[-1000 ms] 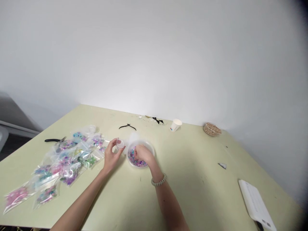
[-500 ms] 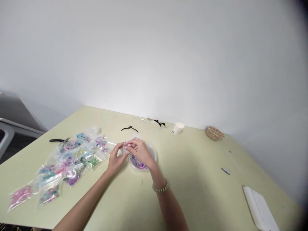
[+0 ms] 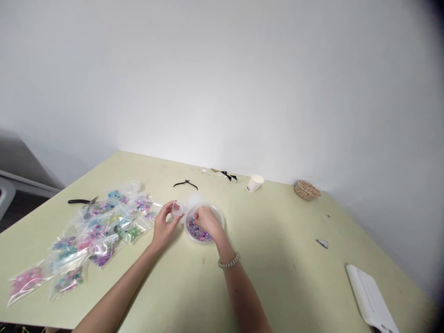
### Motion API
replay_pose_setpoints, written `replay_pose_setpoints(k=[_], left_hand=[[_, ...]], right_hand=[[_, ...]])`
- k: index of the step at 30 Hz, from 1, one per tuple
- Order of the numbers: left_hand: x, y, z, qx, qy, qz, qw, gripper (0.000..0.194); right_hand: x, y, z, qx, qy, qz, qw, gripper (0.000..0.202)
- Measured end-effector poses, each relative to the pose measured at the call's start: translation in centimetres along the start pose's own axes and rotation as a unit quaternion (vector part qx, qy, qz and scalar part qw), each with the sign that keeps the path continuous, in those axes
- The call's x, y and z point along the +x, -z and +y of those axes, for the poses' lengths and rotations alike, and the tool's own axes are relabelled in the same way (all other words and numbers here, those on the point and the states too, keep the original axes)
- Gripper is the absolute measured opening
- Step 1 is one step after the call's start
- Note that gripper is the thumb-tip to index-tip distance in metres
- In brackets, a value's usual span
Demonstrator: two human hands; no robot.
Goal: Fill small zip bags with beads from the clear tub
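Observation:
Between thumb and fingers, my left hand (image 3: 165, 227) holds a small clear plastic cup (image 3: 177, 209) just left of a round white bowl (image 3: 221, 217). Purple, pink and blue beads (image 3: 199, 233) cover the bottom of the bowl. My right hand (image 3: 208, 221), with a pale beaded bracelet (image 3: 229, 262) on its wrist, reaches into the bowl. Its fingers are bent together over the beads; whether a bead is between them is too small to see.
Several clear bags of coloured beads (image 3: 99, 231) spread over the left of the table. Black-handled pliers (image 3: 83, 201) lie beside them, another pair (image 3: 186, 184) behind the bowl. A paper cup (image 3: 255, 183), a tub of tan bits (image 3: 306, 190) and a white device (image 3: 370, 296) stand rightward.
My right hand has moved from the small cup's mouth down and right into the bowl of beads. The left hand keeps its hold on the cup. The view has shifted slightly.

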State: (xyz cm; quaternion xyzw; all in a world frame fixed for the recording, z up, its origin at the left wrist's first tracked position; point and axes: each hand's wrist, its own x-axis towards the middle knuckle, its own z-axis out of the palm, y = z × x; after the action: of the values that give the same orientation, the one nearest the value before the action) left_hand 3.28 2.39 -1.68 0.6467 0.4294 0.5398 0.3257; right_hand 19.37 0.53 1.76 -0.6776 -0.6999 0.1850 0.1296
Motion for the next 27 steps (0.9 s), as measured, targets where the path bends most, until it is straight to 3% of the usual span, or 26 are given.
replay_pose_setpoints(k=[7, 11, 14, 24, 27], left_hand=[[-0.1, -0.2, 0.1, -0.006, 0.013, -0.005, 1.0, 0.042], [-0.1, -0.1, 0.1, 0.004, 0.0, -0.016, 1.0, 0.041], [-0.1, 0.0, 0.0, 0.007, -0.013, -0.026, 1.0, 0.04], [-0.2, 0.2, -0.3, 0.007, -0.016, -0.034, 0.999, 0.041], [-0.2, 0.2, -0.2, 0.009, -0.012, -0.032, 0.999, 0.041]], right_hand=[[-0.7, 2.7, -0.1, 0.038, 0.027, 0.042, 0.998, 0.014], [-1.1, 3.8, -2.0, 0.228, 0.113, 0.119, 0.96, 0.013], [-1.3, 3.7, -3.5, 0.312, 0.147, 0.14, 0.928, 0.014], [-1.0, 3.0, -3.5, 0.352, 0.137, 0.173, 0.91, 0.021], [-1.0, 2.9, -3.5, 0.39, 0.119, 0.145, 0.902, 0.026]])
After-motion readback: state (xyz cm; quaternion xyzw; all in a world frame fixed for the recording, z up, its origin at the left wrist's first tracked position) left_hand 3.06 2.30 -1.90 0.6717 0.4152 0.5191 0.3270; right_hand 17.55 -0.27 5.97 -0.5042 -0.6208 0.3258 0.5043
